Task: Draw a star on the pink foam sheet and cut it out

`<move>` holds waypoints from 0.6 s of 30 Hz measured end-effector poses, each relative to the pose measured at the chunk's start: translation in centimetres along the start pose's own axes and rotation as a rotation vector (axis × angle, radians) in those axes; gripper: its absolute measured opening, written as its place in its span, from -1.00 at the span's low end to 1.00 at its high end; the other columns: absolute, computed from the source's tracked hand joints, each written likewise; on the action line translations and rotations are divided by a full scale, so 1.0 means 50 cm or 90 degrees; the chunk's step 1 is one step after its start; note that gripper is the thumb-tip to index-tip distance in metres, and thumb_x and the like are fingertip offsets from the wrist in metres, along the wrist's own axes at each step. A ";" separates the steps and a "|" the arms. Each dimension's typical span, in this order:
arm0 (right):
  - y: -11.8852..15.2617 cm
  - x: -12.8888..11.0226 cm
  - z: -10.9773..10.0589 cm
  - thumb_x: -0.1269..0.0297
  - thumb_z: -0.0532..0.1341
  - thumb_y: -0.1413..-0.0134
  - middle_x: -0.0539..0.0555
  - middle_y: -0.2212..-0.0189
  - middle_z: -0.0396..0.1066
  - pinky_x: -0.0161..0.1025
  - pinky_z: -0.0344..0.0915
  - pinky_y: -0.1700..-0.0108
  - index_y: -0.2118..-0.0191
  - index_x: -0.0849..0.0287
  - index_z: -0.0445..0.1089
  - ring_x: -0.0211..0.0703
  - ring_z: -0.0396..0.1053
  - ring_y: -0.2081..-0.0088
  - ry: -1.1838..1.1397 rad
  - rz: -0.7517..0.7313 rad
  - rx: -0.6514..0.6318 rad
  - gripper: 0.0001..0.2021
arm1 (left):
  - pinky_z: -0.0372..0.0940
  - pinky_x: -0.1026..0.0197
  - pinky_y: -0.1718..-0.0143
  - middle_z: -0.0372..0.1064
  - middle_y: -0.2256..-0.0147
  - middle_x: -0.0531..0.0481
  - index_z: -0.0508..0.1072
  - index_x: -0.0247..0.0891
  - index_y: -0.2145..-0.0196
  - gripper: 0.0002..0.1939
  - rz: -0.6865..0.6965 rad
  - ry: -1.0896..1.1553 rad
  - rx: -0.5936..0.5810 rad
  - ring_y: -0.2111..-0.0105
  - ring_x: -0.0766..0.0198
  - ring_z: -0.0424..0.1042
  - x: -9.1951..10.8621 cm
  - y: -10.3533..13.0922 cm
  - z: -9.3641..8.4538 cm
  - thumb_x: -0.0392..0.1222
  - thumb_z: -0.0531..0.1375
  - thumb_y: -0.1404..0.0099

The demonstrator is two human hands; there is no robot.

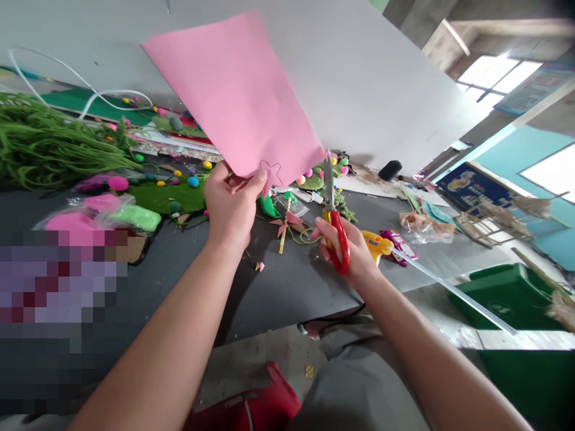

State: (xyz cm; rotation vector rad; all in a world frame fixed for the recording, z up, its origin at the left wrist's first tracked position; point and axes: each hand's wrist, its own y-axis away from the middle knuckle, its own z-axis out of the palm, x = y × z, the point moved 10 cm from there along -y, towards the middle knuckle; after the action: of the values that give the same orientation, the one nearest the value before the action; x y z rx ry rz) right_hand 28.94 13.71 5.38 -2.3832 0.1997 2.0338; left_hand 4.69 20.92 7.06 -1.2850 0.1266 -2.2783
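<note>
Above the bench [278, 299], our left hand [231, 206] pinches pink paper [233, 90] at its drawn star [274, 171]; our right hand [357, 251] holds scissors [341, 236] near the paper's corner. We should keep the thumb [257, 179] off that outline.

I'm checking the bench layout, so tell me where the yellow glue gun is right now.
In the head view, the yellow glue gun lies right of centre on the dark grey table, between the right hand and a purple packet.
</note>
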 end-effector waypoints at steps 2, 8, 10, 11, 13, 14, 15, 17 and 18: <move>0.019 0.007 -0.006 -0.17 0.42 -0.10 -0.07 0.47 0.38 -0.27 0.08 0.54 0.31 0.10 0.27 -0.34 0.20 0.61 0.028 0.026 -0.045 -0.52 | 0.53 0.12 0.16 0.57 0.25 0.00 0.51 -0.15 0.27 -0.72 0.005 0.003 0.006 0.18 0.15 0.60 0.006 -0.007 -0.008 -0.24 0.50 -0.10; 0.047 0.027 -0.002 -0.09 0.49 -0.04 -0.10 0.51 0.34 -0.30 0.05 0.51 0.33 0.11 0.26 -0.33 0.19 0.57 0.160 0.066 -0.150 -0.52 | 0.53 0.16 0.18 0.56 0.24 0.03 0.49 -0.13 0.30 -0.67 -0.002 0.026 0.028 0.18 0.20 0.57 0.011 -0.021 -0.025 -0.26 0.52 -0.03; 0.046 0.030 0.005 -0.10 0.48 -0.06 -0.10 0.52 0.34 -0.31 0.03 0.53 0.33 0.11 0.25 -0.34 0.18 0.58 0.160 0.064 -0.161 -0.52 | 0.53 0.17 0.19 0.55 0.27 0.03 0.49 -0.14 0.31 -0.68 -0.007 0.028 0.021 0.21 0.21 0.58 0.008 -0.019 -0.020 -0.27 0.51 -0.02; 0.045 0.031 0.010 -0.10 0.48 -0.06 -0.10 0.52 0.34 -0.32 0.02 0.53 0.32 0.12 0.25 -0.34 0.19 0.59 0.154 0.063 -0.165 -0.52 | 0.52 0.17 0.20 0.56 0.28 0.03 0.51 -0.15 0.31 -0.69 -0.010 0.025 0.017 0.22 0.22 0.58 0.006 -0.017 -0.017 -0.28 0.51 -0.03; 0.042 0.029 0.018 -0.09 0.48 -0.07 -0.11 0.54 0.33 -0.33 0.03 0.55 0.33 0.12 0.24 -0.35 0.19 0.60 0.143 0.056 -0.167 -0.52 | 0.52 0.19 0.23 0.57 0.29 0.02 0.54 -0.16 0.27 -0.70 -0.019 0.022 0.014 0.24 0.22 0.59 0.000 -0.013 -0.012 -0.28 0.50 -0.03; 0.041 0.027 0.022 -0.08 0.48 -0.06 -0.11 0.56 0.33 -0.33 0.04 0.55 0.33 0.12 0.24 -0.35 0.20 0.60 0.141 0.049 -0.165 -0.52 | 0.53 0.19 0.24 0.57 0.28 0.02 0.55 -0.17 0.26 -0.69 -0.021 0.025 0.013 0.25 0.21 0.59 -0.002 -0.011 -0.010 -0.29 0.50 -0.03; 0.041 0.025 0.025 -0.06 0.49 -0.06 -0.12 0.57 0.32 -0.34 0.04 0.55 0.34 0.12 0.24 -0.35 0.20 0.61 0.140 0.044 -0.162 -0.52 | 0.53 0.19 0.24 0.58 0.28 0.01 0.56 -0.18 0.25 -0.69 -0.020 0.029 0.013 0.25 0.21 0.60 -0.003 -0.009 -0.008 -0.30 0.50 -0.03; 0.041 0.023 0.031 -0.03 0.49 -0.06 -0.13 0.59 0.30 -0.35 0.04 0.56 0.36 0.12 0.24 -0.36 0.19 0.61 0.136 0.040 -0.157 -0.53 | 0.52 0.18 0.23 0.59 0.27 -0.01 0.57 -0.20 0.24 -0.68 -0.015 0.034 0.008 0.23 0.18 0.61 -0.004 -0.005 -0.004 -0.32 0.50 -0.03; 0.041 0.023 0.033 -0.02 0.50 -0.06 -0.13 0.60 0.30 -0.36 0.03 0.56 0.36 0.12 0.24 -0.37 0.19 0.62 0.132 0.041 -0.155 -0.54 | 0.52 0.17 0.23 0.60 0.25 -0.03 0.58 -0.21 0.22 -0.67 -0.012 0.031 0.004 0.21 0.16 0.62 -0.004 -0.004 -0.001 -0.32 0.50 -0.04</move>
State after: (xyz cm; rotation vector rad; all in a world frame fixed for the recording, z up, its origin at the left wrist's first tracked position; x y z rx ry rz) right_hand 27.28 11.69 4.13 -2.7693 0.0287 1.9350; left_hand 4.65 21.17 6.94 -1.2334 0.1260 -2.3243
